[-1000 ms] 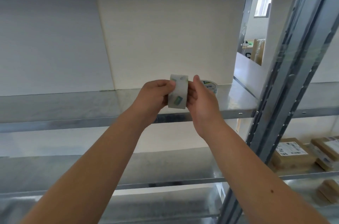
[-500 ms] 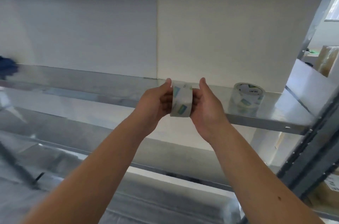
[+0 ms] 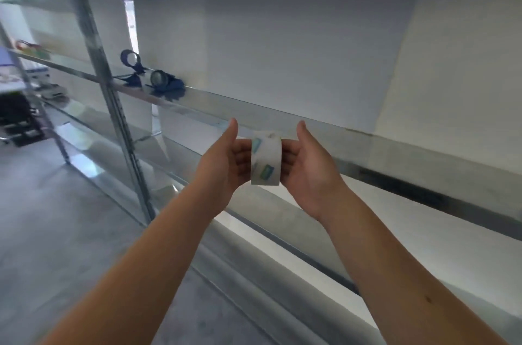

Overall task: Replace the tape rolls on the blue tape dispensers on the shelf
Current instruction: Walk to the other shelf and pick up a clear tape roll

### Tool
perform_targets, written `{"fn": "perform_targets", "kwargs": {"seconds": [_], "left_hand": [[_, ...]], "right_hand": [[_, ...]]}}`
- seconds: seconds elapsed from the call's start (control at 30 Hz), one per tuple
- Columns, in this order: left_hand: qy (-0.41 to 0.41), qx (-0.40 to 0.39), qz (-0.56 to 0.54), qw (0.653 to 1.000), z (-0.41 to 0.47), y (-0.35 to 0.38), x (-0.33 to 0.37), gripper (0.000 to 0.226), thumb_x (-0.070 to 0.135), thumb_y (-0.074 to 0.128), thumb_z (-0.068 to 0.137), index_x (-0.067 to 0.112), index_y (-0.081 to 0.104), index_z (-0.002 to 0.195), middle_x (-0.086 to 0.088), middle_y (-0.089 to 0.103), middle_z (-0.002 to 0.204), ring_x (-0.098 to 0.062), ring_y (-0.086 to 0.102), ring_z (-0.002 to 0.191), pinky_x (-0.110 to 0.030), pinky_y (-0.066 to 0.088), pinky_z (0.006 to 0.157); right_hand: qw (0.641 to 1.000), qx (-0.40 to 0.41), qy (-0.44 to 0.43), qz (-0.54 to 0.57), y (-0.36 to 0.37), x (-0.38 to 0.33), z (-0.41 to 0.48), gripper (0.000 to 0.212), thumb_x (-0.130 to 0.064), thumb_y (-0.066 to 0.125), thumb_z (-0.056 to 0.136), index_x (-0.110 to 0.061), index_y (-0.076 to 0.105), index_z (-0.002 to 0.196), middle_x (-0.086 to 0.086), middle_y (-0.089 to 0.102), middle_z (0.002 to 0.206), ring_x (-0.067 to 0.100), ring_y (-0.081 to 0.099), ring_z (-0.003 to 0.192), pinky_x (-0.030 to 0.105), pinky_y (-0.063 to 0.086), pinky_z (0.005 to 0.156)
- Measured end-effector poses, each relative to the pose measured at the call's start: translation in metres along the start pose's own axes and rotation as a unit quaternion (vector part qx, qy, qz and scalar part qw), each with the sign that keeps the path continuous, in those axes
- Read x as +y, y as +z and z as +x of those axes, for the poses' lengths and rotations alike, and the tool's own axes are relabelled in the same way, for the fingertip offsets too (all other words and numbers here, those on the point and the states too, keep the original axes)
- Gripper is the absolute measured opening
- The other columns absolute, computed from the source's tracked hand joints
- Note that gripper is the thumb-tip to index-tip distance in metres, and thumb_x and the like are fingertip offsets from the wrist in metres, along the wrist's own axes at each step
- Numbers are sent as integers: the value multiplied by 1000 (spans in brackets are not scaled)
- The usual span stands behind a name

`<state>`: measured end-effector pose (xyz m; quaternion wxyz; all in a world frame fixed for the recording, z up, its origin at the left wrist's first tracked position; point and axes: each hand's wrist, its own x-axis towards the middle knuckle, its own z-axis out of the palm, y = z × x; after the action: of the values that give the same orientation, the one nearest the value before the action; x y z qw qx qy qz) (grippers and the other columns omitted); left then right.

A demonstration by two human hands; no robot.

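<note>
View swung left since earlier, two blue tape dispensers (image 3: 152, 78) apparently on metal shelf (image 3: 395, 144), left hand (image 3: 226, 164) and right hand (image 3: 308, 166) clasping tape roll (image 3: 266, 158)

Soft daylight, motion blur, warped edges

A whitish tape roll (image 3: 266, 157) with small blue-green labels stands on edge, its band facing the camera, at frame centre. Two dark blue dispensers lie on the metal shelf (image 3: 282, 116) at ten o'clock from the roll: one (image 3: 130, 59) upright, the other (image 3: 166, 82) just beside it, lying low.
</note>
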<state>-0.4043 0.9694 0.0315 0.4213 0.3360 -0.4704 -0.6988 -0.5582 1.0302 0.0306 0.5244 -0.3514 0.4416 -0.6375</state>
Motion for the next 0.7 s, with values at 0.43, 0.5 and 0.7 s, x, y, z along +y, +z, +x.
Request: {"fn": "perform_targets", "kwargs": {"seconds": [0.43,0.5,0.7], "left_hand": [[51,178,-4,983,-56,-260,79,80,66,39,100,-4,73,115,-29,75,114,-39,74,99,-40,59,77],[58,198,1,978,-65,-294,88,80,67,40,99,-4,73,116,-29,75,115,-41,73,104,-43,59,82],[82,267,11,960,-88,-370,112,82,68,38,99,-4,72,118,-28,75,116,-45,69,114,-48,58,92]], "right_hand": [[984,-147,92,41,255,111,66,72,-61,38,104,1,70,122,21,77,118,36,71,116,50,52,106],[978,-173,103,46,287,127,74,73,-61,38,104,1,69,123,21,76,118,36,71,115,49,53,104],[958,-253,129,37,371,162,97,74,-62,35,104,0,70,124,21,77,118,36,72,114,47,56,100]]}}
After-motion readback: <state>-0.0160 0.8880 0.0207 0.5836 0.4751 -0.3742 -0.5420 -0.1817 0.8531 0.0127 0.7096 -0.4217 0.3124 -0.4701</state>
